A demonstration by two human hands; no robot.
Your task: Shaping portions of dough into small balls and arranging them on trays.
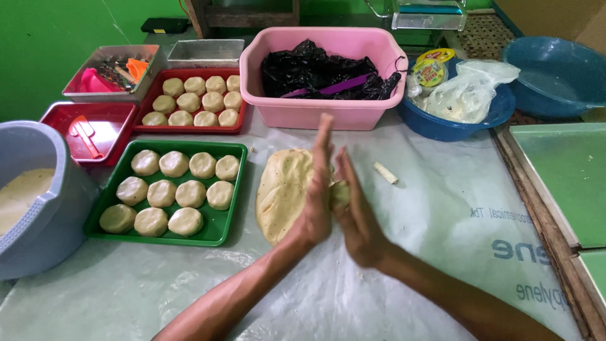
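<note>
palms [334, 196] pressing dough ball [341, 192] — green tray [218, 228] beside

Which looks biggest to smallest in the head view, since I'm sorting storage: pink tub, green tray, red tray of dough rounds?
1. pink tub
2. green tray
3. red tray
The red tray lies farther back, so its rank is unsure.

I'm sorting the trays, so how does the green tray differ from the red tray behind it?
The green tray holds eleven dough rounds with one corner spot bare; the red tray looks full, though its count is unclear. The green tray lies nearer the big dough slab; the red tray sits beside the pink tub. Both hold flattened pale rounds in rows.
</note>
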